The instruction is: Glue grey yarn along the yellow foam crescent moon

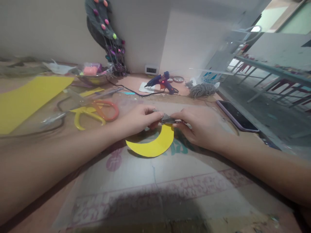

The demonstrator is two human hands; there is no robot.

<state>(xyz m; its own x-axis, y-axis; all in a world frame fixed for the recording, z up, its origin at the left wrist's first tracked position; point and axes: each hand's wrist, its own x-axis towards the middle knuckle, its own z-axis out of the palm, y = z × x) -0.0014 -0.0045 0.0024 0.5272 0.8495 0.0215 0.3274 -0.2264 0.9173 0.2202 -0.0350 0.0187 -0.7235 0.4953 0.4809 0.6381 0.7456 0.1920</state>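
A yellow paper crescent (154,146) hangs between my hands, its upper end wrapped in grey yarn (167,119). My left hand (147,119) pinches the yarn-wrapped part from the left, thumb on top. From the right, my right hand (191,124) has its thumb and forefinger closed at the edge of the same grey part. The crescent's bare lower curve points left, over the printed plastic sheet (136,181). What lies directly under my fingertips is hidden.
Scissors (109,111) with orange and yellow handles and yellow sheet material (31,100) lie left. Behind are a blue glue gun (161,82), a grey yarn bundle (202,90) and a bowl (93,77). A phone (236,116) sits by the right table edge.
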